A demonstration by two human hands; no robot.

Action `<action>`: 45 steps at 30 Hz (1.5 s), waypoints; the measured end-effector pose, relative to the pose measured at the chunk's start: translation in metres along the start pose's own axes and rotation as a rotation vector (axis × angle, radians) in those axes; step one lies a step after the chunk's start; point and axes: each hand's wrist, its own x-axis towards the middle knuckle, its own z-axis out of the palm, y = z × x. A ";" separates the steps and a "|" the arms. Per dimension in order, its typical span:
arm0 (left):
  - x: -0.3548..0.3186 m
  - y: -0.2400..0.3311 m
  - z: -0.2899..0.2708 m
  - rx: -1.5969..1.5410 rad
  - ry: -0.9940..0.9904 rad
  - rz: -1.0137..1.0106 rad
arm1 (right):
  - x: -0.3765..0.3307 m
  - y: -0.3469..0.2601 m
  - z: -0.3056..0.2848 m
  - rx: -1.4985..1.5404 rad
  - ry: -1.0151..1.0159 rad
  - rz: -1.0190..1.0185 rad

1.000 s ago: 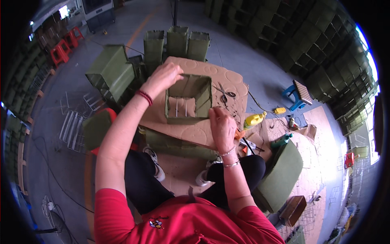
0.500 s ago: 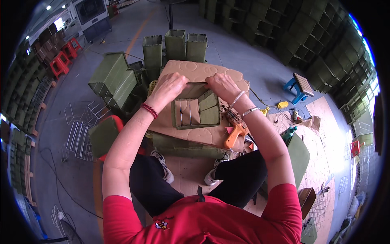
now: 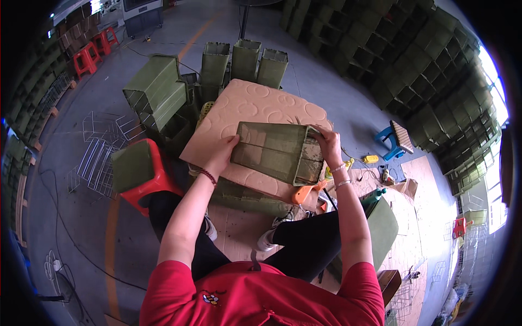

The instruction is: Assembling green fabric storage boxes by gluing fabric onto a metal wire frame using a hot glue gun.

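Between my hands a green fabric-covered box with a wire frame [image 3: 269, 149] lies on its side over the brown board [image 3: 244, 103]. Its open end faces right and shows the wire rim. My left hand [image 3: 222, 154] grips the closed left end, thumb on the near face. My right hand [image 3: 328, 142] is closed on the rim at the open end, fingers partly hidden. Just below the box's right end lies an orange glue gun [image 3: 305, 192], partly covered by it.
Tall green boxes [image 3: 244, 58] stand behind the board, with more green boxes [image 3: 157, 89] at left. A red stool [image 3: 157, 174] is by my left knee. Wire frames [image 3: 100, 163] lie on the floor. A blue stool [image 3: 396, 140] stands at right. Stacked green boxes line the far right.
The box has turned from its open end facing me to lying sideways, opening to the right. My left hand has come nearer and down; my right has shifted right.
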 end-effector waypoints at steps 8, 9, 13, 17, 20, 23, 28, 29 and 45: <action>-0.066 0.143 0.089 0.892 0.210 0.934 | -0.047 0.036 0.026 -0.042 -0.154 0.111; -0.072 0.142 0.095 1.035 0.260 1.189 | -0.049 0.030 0.029 -0.002 -0.169 0.141; -0.087 0.120 0.099 1.247 0.090 1.298 | -0.028 -0.022 0.032 0.159 -0.060 0.335; -0.094 0.122 0.101 1.336 -0.073 1.318 | -0.002 -0.098 0.036 -0.074 0.037 -0.346; -0.086 0.126 0.109 1.392 -0.147 1.290 | 0.006 -0.093 0.043 -0.131 0.072 -0.422; -0.086 0.129 0.122 1.409 -0.267 1.254 | -0.003 -0.079 0.047 -0.111 0.137 -0.378; -0.100 0.127 0.103 1.473 -0.226 1.106 | -0.002 -0.081 0.059 -0.021 0.046 -0.474; -0.106 0.131 0.105 1.569 -0.186 1.183 | -0.002 -0.087 0.057 0.035 0.066 -0.471; -0.110 0.106 0.114 1.371 0.132 1.313 | -0.194 0.022 0.119 -0.345 0.262 0.981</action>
